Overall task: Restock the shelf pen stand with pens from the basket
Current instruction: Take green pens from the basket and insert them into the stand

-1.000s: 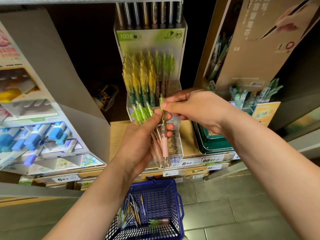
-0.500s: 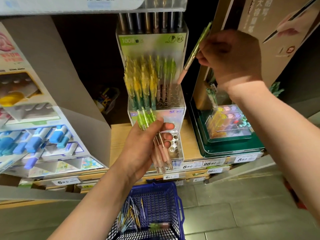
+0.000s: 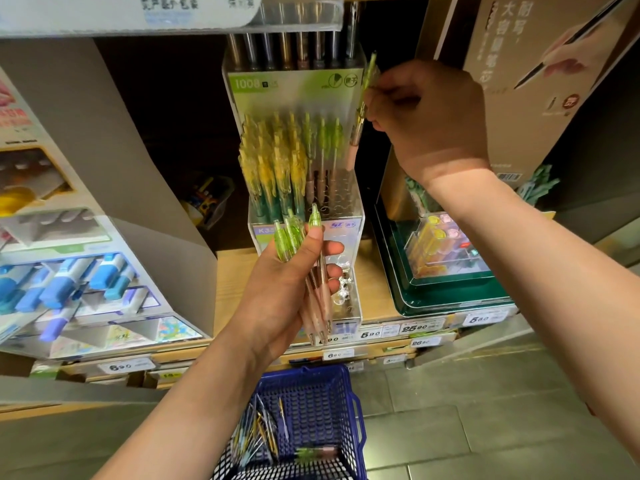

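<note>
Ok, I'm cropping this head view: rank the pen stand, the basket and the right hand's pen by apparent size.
1. Pen stand.
2. Basket, though the frame edge cuts it off.
3. Pen in the right hand, clearly smallest.

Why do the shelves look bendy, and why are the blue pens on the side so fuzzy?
Head view: the wide-angle lens bends the shelf edge near the borders; head view, left side: the blue pens sit in that smeared fringe, so they look soft; head view, centre: the green pens in the left hand look sharper, with a dark gap behind the pen stand.
</note>
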